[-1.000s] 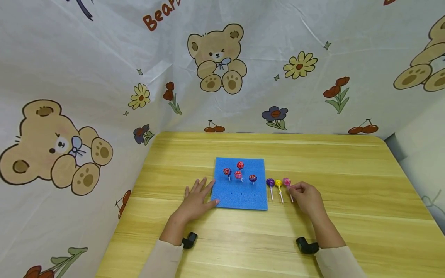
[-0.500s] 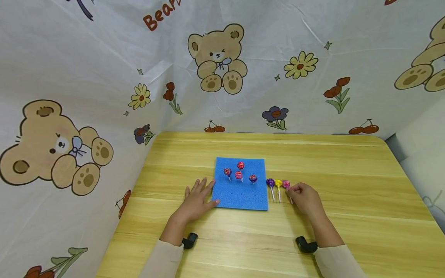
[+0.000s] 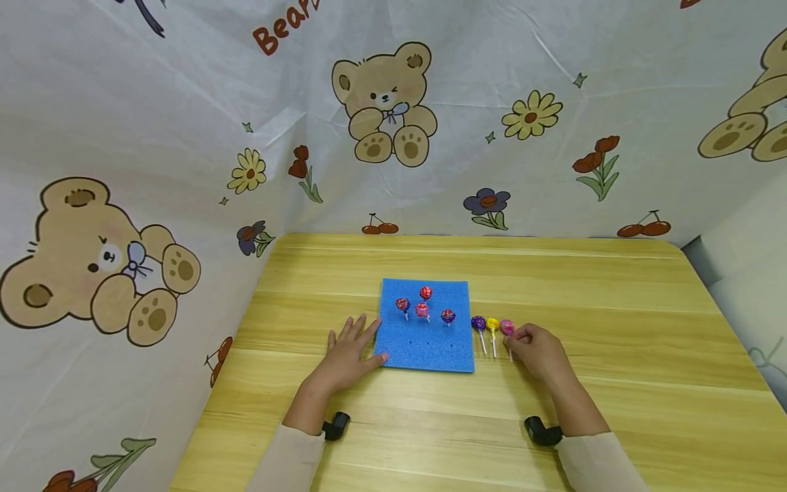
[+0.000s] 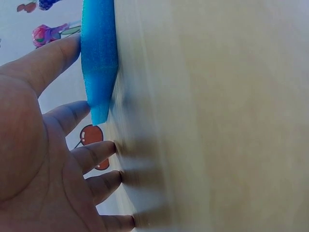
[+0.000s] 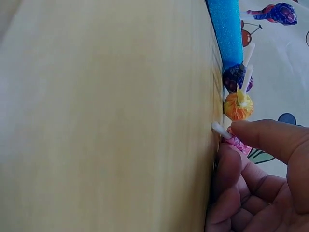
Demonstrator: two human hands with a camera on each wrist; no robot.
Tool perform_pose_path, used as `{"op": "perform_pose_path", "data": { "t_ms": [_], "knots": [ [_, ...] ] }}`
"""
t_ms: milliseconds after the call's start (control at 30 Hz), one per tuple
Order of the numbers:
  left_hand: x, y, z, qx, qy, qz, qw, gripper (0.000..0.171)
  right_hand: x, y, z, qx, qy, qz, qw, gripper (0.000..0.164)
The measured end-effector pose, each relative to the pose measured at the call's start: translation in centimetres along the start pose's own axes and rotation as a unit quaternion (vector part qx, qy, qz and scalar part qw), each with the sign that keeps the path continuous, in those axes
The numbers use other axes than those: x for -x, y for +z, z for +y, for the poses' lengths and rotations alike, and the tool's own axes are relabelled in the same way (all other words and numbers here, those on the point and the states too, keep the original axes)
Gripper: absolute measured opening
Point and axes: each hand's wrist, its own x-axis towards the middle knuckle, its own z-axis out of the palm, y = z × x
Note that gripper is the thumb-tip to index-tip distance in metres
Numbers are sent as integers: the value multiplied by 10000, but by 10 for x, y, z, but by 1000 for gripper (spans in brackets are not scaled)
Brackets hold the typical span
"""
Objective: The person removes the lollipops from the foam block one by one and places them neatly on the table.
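Note:
My left hand (image 3: 344, 355) lies spread at the left edge of a blue foam board (image 3: 402, 355). In the left wrist view its thumb and index fingertip touch the foam, while the other fingertips rest on the table. Several wrapped lollipops, among them a red one (image 3: 425, 292), stand upright in the foam. My right hand (image 3: 541, 352) pinches a pink lollipop (image 3: 507, 327) by its stick, low over the table. In the right wrist view, the pink lollipop (image 5: 237, 143) shows between thumb and curled fingers. Beside it lie a yellow lollipop (image 3: 492, 324) and a purple lollipop (image 3: 479, 322).
Small holes (image 3: 427, 344) mark the near part of the foam. Everything sits on a wood-grain table (image 3: 424, 437). Behind rises a white cloth (image 3: 295, 96) printed with bears and flowers. A dark camera mount (image 3: 542, 432) is worn at the right wrist.
The pink lollipop's stick has swung left and now points straighter toward the person, near the yellow one's. My right fingers have shifted slightly with it. The left hand stays put.

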Motion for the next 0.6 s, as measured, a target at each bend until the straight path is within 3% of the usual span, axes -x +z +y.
{"op": "perform_pose_path", "data": {
  "t_ms": [400,600],
  "knots": [
    [-1,0,0,-18,-21,-24,10000,78,5,-5,-2,-13,70,-51,10000,30],
    [0,1,-1,-29,10,2,10000,78,5,-5,-5,-51,-35,308,9995,32]
  ]
}}
